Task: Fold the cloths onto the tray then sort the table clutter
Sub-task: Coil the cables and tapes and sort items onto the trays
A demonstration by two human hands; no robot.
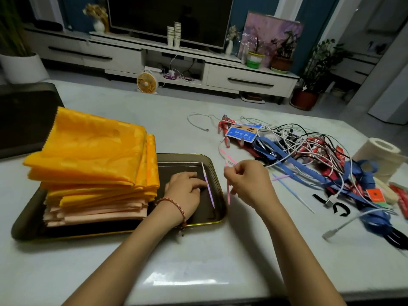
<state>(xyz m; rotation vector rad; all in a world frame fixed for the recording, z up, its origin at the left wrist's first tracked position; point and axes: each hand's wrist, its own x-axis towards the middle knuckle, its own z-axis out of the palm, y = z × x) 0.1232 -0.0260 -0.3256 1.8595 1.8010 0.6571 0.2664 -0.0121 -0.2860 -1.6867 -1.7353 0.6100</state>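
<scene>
Nearest the lens: two bare forearms are seen reaching over the near edge of the table (198,272), with a braided bracelet (176,206) worn on the left wrist.
Left hand (185,188): laid palm-down on the bare floor of the tray (217,219), fingers loosely bent, tips against a purple stick (208,188); no grip is seen.
Right hand (247,184): closed in a pinch on a pink stick (228,193), which is held just beyond the tray's right rim.
Cloths (88,162): stacked folded on the left half of the tray, orange above, pale pink below.
Stage: folding is judged finished and sorting to be under way.
Doing it well: the pink stick is best laid parallel beside the purple one, with the row steadied by the left fingertips so nothing rolls under the stack.
Clutter (309,155): cables, blue straps and red packets are tangled at right, well apart from the tray, so items should be drawn out singly.
Surface: pale and glossy, with a paper roll (379,157) at the far right.
Room: a dark television (170,16) is set on a white cabinet (249,81), with a small fan (146,82) on the floor and potted plants around.
</scene>
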